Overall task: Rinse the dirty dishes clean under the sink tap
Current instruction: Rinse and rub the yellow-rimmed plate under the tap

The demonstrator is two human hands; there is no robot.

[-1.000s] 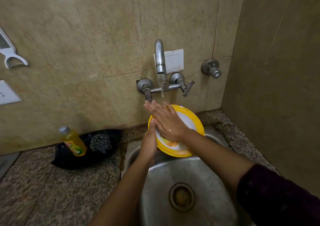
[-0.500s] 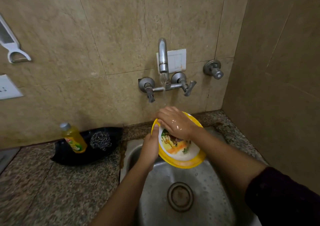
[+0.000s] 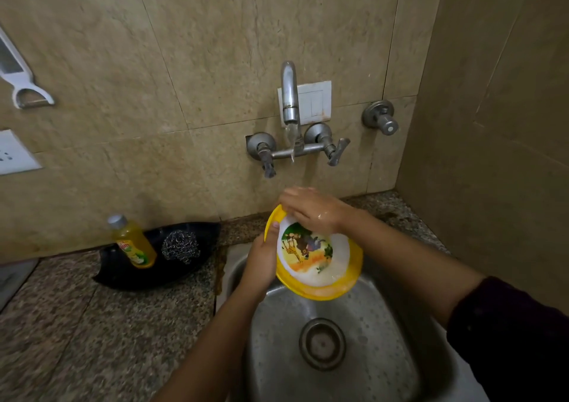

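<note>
The plate (image 3: 314,257) is held tilted above the sink (image 3: 369,355), under the running tap (image 3: 289,100). The grip of the left hand (image 3: 261,260) is clamped on its rim at nine o'clock. The grip of the right hand (image 3: 314,209) is curled over the rim at twelve. A soap bottle (image 3: 134,241) is seen on the bench (image 3: 77,340).

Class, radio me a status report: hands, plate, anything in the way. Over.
Left hand grips yellow plate rim. Right hand curled over top rim. Tap running. Nothing obstructing.

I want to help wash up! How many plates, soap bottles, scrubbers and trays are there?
yellow plate: 1
dish soap bottle: 1
steel wool scrubber: 1
black tray: 1
Total: 4
</note>
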